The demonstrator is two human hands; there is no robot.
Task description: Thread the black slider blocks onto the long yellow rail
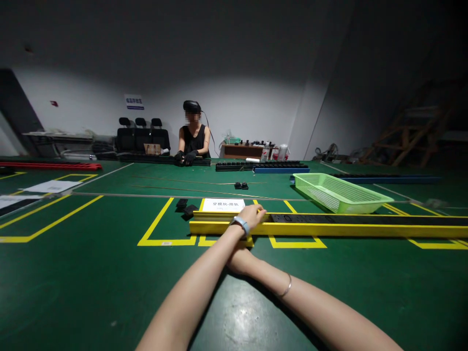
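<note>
A long yellow rail [329, 229] lies across the table, with black socket modules [300, 218] set in its channel on the right. My left hand [253, 214], with a pale blue band at its wrist, reaches over the rail near the left end of the modules. Its fingers are bent together; what lies under them is hidden. Crossed beneath the left wrist, my right hand [239, 258] is by the rail's front side, its fingers hidden. Behind the left hand is a white paper label [223, 205]. Two loose black pieces [189, 211] sit beyond the rail's left end.
A green plastic basket [340, 192] stands behind the rail at right. Thin rods [204, 191] and small black parts [241, 185] lie farther back. Across the green table [91, 282], a person [193, 136] in black gloves handles a dark rail. Red rails [51, 166] lie at far left.
</note>
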